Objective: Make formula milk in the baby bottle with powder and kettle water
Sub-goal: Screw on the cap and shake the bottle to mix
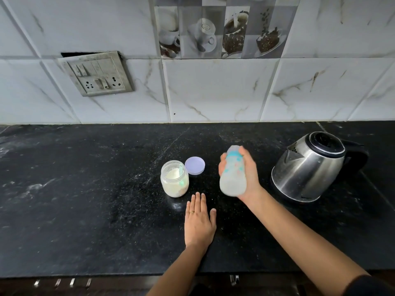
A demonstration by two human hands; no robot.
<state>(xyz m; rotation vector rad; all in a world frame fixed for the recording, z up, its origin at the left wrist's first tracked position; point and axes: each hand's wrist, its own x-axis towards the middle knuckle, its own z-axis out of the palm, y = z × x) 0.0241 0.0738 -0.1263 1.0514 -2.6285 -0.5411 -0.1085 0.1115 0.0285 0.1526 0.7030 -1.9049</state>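
Presently: baby bottle (233, 176) — milky, blurred, gripped in right hand (245, 174) above black countertop (85, 199). Left hand (199, 223) flat, fingers straight, on counter. Powder jar (174, 178) open — lilac lid (195, 165) behind. Steel kettle (310, 166) right.

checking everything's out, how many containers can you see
3: an open powder jar mid-counter, a baby bottle gripped in the right hand beside it, and a kettle at far right. None looks hidden.
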